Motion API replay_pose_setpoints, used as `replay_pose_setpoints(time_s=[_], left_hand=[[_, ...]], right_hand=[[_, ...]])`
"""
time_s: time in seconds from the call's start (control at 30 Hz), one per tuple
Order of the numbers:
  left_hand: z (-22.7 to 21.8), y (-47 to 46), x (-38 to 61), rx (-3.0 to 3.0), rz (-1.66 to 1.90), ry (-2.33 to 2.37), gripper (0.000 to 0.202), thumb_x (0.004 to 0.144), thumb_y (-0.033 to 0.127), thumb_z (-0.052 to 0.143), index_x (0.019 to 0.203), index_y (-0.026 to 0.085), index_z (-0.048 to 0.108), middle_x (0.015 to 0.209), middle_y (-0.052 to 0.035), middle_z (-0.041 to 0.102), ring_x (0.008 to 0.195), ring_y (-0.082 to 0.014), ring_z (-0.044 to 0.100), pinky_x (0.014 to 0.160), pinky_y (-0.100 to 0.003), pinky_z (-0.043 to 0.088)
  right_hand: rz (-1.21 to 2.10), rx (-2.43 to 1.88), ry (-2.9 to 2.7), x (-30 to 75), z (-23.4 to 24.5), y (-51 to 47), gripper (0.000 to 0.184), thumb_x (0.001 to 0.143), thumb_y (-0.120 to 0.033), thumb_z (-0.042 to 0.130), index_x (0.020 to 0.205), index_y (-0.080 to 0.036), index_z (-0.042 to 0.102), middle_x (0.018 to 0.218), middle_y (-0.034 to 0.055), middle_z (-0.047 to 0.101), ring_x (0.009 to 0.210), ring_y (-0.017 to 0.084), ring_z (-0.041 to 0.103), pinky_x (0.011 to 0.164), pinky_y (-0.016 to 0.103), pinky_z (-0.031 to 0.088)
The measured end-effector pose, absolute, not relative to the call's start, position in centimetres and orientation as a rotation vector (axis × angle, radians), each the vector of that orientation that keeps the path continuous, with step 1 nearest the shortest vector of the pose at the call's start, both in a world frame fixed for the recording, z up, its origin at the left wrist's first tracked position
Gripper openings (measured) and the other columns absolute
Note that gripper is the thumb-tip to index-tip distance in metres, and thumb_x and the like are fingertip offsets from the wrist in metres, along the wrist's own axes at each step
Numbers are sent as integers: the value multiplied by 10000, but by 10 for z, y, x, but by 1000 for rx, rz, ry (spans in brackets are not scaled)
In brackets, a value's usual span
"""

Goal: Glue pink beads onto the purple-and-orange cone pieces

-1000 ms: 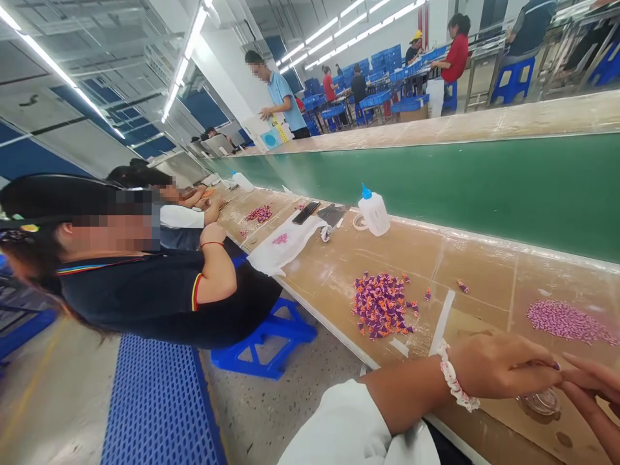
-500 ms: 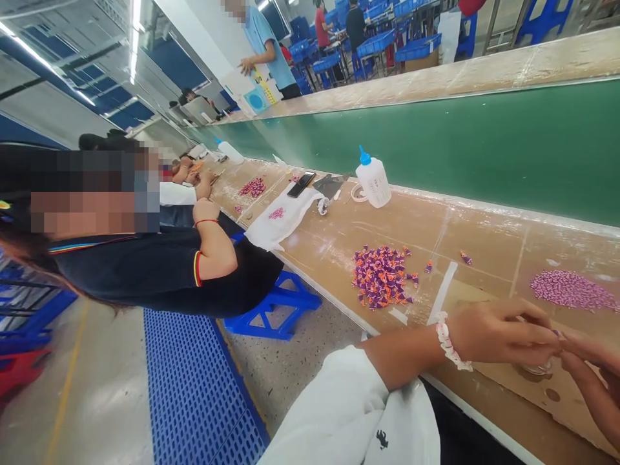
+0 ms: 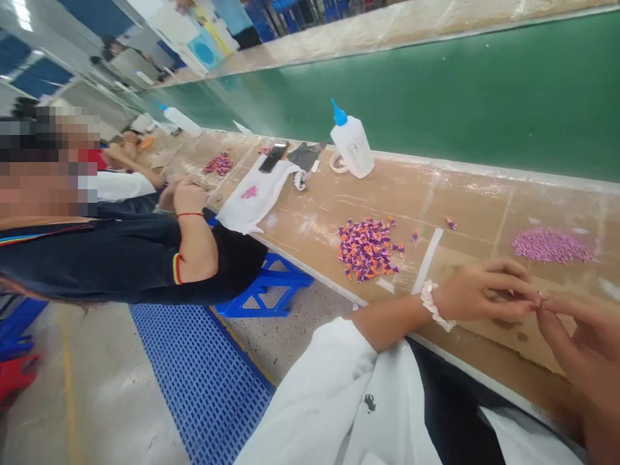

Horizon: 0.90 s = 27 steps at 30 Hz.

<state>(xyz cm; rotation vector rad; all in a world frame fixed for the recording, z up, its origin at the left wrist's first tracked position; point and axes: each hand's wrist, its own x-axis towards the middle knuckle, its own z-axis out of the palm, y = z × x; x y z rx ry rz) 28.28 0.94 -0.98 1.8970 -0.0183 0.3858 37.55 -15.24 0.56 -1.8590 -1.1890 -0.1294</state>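
Note:
My left hand [image 3: 487,292], with a pale scrunchie [image 3: 433,306] at the wrist, is closed in a pinch over the cardboard sheet [image 3: 465,261]. Its fingertips meet those of my right hand [image 3: 578,326], also pinching, at a tiny pinkish piece [image 3: 540,298]. The piece is mostly covered by fingers, and its exact kind cannot be made out. Beyond my hands lies a heap of tiny pink pieces [image 3: 549,246]. To the left is a pile of small purple-and-orange pieces [image 3: 368,248], with a few lying loose beside it.
A white bottle with a blue nozzle [image 3: 353,148] stands beside a tape roll [image 3: 339,162]. A phone [image 3: 274,157] lies by a white cloth [image 3: 256,197]. A co-worker in a dark shirt [image 3: 140,261] sits on my left. A green belt [image 3: 436,103] runs along the table's far side.
The view has shifted, so the scene sits further left and higher. My hands still meet at the fingertips; a clear round thing seen beneath them earlier no longer shows.

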Motion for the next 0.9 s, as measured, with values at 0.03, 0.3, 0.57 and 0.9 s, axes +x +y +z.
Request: replay_pose_setpoints(time_s=[0.03, 0.3, 0.57, 0.9], left_hand=[[-11, 9, 283, 1868, 419, -49, 234, 868, 292, 661, 898, 70, 730, 1133, -123, 635, 965, -124, 669, 887, -236, 581], [-6, 15, 277, 1733, 614, -164, 212, 886, 324, 621, 856, 127, 695, 957, -73, 643, 813, -82, 635, 731, -203, 561], [0, 16, 276, 1787, 645, -181, 153, 876, 262, 617, 842, 131, 688, 925, -47, 640, 785, -66, 623, 721, -201, 551], [0, 15, 277, 1815, 602, -186, 186, 900, 290, 584, 843, 135, 669, 932, -41, 622, 768, -59, 613, 716, -218, 561]], right_hand=[[-92, -1792, -1240, 375, 8, -150, 75, 851, -260, 679, 840, -312, 627, 661, 26, 691, 517, 174, 643, 378, 282, 429], [7, -1593, -1285, 371, 13, -138, 199, 809, -56, 609, 829, -245, 548, 663, -33, 566, 564, 123, 556, 515, 271, 442], [28, -1543, -1295, 370, 19, -136, 254, 781, -21, 606, 880, -253, 573, 661, -36, 567, 551, 131, 553, 515, 284, 445], [86, -1553, -1272, 372, 28, -136, 197, 784, -47, 613, 822, -239, 589, 642, -28, 546, 518, 109, 509, 463, 264, 400]])
